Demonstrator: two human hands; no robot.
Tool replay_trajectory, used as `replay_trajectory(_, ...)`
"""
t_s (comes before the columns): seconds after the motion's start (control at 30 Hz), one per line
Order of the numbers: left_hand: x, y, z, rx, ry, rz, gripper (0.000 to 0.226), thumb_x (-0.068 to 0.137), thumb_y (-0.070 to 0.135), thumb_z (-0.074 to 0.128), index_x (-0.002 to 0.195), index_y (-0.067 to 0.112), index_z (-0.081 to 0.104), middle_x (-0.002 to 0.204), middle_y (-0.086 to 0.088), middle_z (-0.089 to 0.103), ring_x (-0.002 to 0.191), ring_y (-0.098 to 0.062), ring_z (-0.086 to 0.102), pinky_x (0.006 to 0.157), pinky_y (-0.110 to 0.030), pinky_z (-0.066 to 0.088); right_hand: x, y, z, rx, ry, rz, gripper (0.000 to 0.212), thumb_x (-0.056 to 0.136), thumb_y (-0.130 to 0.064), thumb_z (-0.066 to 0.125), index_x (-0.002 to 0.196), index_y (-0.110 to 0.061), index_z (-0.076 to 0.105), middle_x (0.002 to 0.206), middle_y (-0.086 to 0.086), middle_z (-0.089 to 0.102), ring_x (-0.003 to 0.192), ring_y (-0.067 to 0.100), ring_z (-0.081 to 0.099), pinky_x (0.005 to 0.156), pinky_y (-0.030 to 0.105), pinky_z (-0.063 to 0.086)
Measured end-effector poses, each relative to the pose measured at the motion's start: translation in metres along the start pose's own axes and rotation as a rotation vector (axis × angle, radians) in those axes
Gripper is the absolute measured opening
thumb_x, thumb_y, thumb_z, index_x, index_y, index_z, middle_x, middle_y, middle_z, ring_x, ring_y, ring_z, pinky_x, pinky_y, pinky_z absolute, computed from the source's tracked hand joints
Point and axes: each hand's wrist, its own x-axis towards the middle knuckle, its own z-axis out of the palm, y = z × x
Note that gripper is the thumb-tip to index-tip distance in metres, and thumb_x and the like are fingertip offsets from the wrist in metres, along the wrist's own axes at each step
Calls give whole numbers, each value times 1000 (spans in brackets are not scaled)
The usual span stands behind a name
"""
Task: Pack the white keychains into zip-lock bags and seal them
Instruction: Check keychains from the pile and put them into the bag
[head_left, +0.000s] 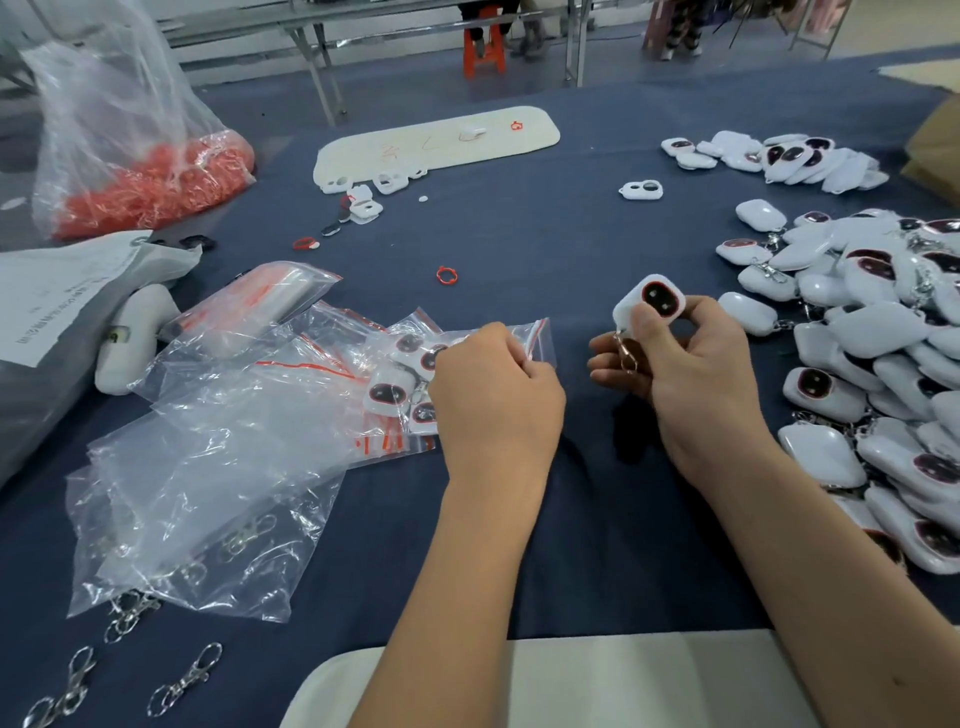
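At a packing table (519, 249) draped in dark blue cloth, our right hand (691, 364) lifts one white keychain (649, 306), thumb and fingers (636, 325) pinched round its body with the dark face toward us and the metal clasp (625, 356) dangling below. Our left hand (493, 395) is curled over the mouth of a zip-lock bag (537, 338), nipping its red-striped edge; the bag lies just left of the keychain, apart from it. To do this step well, we judge, the left fingers should hold the mouth wide while the right feeds the clasp in first, so that the chain does not snag the seal, then press along the full strip. Bagged pieces (400, 384) lie at near left among loose plastic, and the unpacked heap (857, 353) fills the right side.
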Motion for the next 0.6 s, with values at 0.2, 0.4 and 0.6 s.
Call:
replay_trajectory(0.2, 4, 2, -3, -242, -29, 8, 15, 78, 6, 66, 66, 15, 69, 59, 9, 63, 66, -9, 62, 56, -11, 43, -7, 1, 9, -20, -141, -12, 9, 103, -9, 65, 111, -6, 62, 90, 15, 79, 74, 27, 78, 68, 28, 62)
replay_trajectory(0.4, 2, 7, -4, -285, 94, 100, 16, 79, 10, 66, 66, 18, 64, 58, 9, 63, 60, -10, 62, 62, -31, 54, -17, -1, 14, -174, -270, 20, 16, 100, -17, 72, 110, -10, 61, 77, 11, 78, 59, 19, 74, 54, 24, 57)
replay_trajectory(0.6, -1, 9, -4, -266, 124, 223, 10, 80, 13, 66, 72, 17, 66, 64, 14, 63, 64, -9, 63, 65, -37, 55, -16, -4, 11, -337, -407, -12, 21, 104, -32, 66, 92, -23, 81, 65, 0, 73, 48, 6, 58, 43, 21, 43)
